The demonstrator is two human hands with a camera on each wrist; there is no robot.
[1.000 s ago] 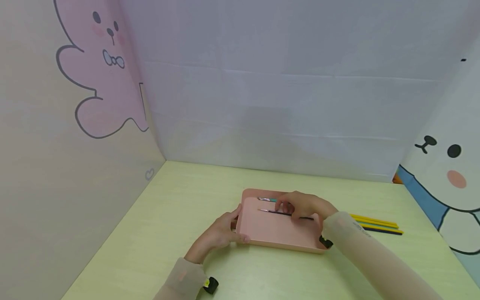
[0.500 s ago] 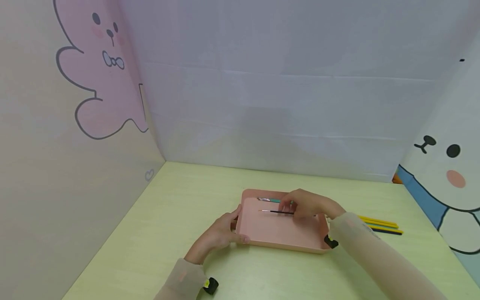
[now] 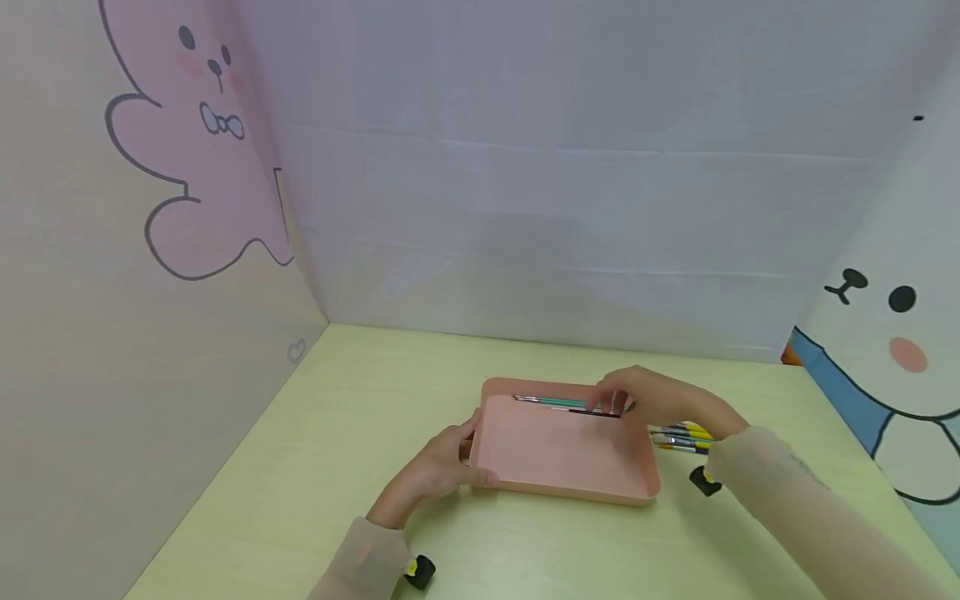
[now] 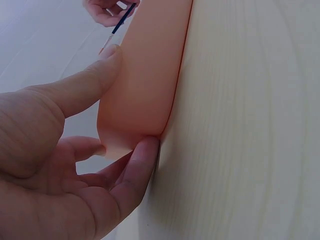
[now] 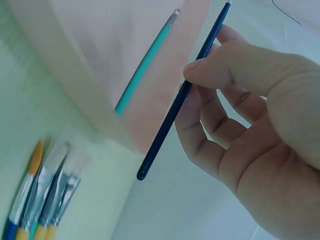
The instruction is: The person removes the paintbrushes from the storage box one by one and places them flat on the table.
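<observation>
A shallow pink tray [image 3: 555, 454] lies on the table. My left hand [image 3: 438, 468] grips its left end; in the left wrist view the thumb is at the tray's upper edge [image 4: 150, 70] and fingers are under its corner. Over the tray's back right, my right hand [image 3: 651, 398] pinches a thin dark-handled paintbrush [image 5: 163, 131] between thumb and fingers. That brush slants above the tray, its fine tip pointing left in the head view. Inside the tray, along the back wall, lies a teal paintbrush [image 5: 145, 62], partly covered by the right hand in the head view.
Several larger paintbrushes [image 3: 682, 437] with yellow and dark handles lie on the table just right of the tray, partly behind the right wrist. Pale cloth walls [image 3: 540, 208] with cartoon animals enclose the table's back and sides.
My right hand has moved right and slightly back, lifting the dark paintbrush and taking it toward the teal one. The left hand and tray have stayed put.
</observation>
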